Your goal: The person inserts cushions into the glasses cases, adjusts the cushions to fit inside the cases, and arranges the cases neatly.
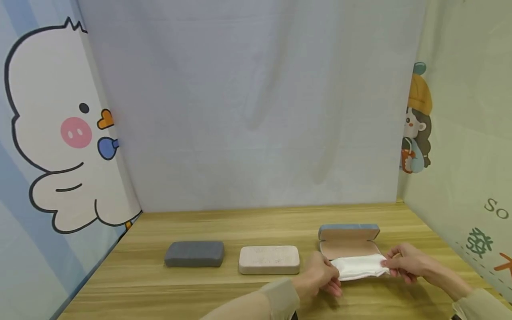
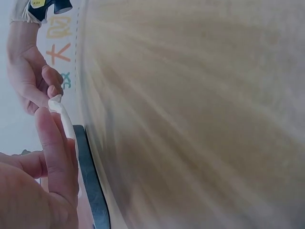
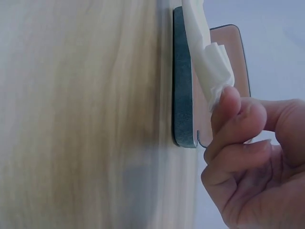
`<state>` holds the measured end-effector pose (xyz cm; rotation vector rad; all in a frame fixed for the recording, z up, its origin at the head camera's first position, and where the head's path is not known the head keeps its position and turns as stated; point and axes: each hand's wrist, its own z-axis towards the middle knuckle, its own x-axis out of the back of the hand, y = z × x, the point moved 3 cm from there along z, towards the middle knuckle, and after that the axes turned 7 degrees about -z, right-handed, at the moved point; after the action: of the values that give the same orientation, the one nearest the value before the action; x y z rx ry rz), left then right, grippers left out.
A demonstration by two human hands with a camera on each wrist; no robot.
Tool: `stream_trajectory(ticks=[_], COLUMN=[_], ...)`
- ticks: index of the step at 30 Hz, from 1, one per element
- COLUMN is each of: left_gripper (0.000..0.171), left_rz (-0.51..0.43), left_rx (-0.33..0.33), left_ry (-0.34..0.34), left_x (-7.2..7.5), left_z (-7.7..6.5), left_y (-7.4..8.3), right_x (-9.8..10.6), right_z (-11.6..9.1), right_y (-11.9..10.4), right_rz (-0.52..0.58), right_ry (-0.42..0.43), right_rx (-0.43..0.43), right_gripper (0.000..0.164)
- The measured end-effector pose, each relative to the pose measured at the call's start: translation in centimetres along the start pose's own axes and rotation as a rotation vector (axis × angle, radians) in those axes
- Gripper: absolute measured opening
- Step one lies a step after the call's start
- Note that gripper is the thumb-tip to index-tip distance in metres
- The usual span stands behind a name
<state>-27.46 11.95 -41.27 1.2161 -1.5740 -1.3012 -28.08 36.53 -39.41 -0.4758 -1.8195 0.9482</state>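
A folded white cloth (image 1: 358, 268) stretches between my two hands, just in front of an open blue glasses case (image 1: 349, 232) with a pinkish lining. My left hand (image 1: 318, 276) pinches the cloth's left end. At the other end, my right hand (image 1: 409, 262) grips a corner between thumb and fingertips. In the right wrist view, the cloth (image 3: 212, 69) hangs over the front wall of the case (image 3: 183, 95), partly hiding the inside. From the left wrist, the cloth (image 2: 66, 121) shows edge-on beside the fingers.
A cream glasses case (image 1: 269, 260) lies closed to the left of my left hand. Farther left is a closed grey glasses case (image 1: 194, 254). All stand on a wooden table (image 1: 240, 298), with a pale curtain (image 1: 252, 111) behind and printed cloth walls at both sides.
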Motion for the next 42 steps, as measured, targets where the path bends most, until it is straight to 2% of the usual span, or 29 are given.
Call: stream_trajectory(ticks=[11,17,29,32,38,42], left_gripper=[0.019,0.020,0.020,0.021,0.018,0.022], left_rz=[-0.022,-0.001,0.022,0.045,0.156,0.239], left_rx=[-0.033,-0.058,-0.094,-0.120,-0.196,-0.244], left_ry=[-0.003,-0.001,0.080,0.089,0.102,0.119], left_x=[0.8,1.1,1.2,1.1,0.9,0.8], left_z=[1.4,2.2,4.5,4.9,5.4,5.4], left_y=[0.9,1.4,1.3,1.1,0.9,1.1], right_x=[0.9,1.4,1.4,1.2,0.5,0.3], right_z=[1.6,2.6,3.9,4.0,4.3,4.5], right_y=[-0.7,-0.8,0.1,0.5,0.9,1.0], right_rz=[-0.015,-0.021,-0.054,-0.078,-0.121,-0.143], right_ry=[0.023,0.029,0.143,0.186,0.270,0.322], right_rx=[-0.022,-0.036,-0.041,-0.054,-0.063,-0.067], right_gripper=[0.021,0.024,0.022,0.020,0.017,0.012])
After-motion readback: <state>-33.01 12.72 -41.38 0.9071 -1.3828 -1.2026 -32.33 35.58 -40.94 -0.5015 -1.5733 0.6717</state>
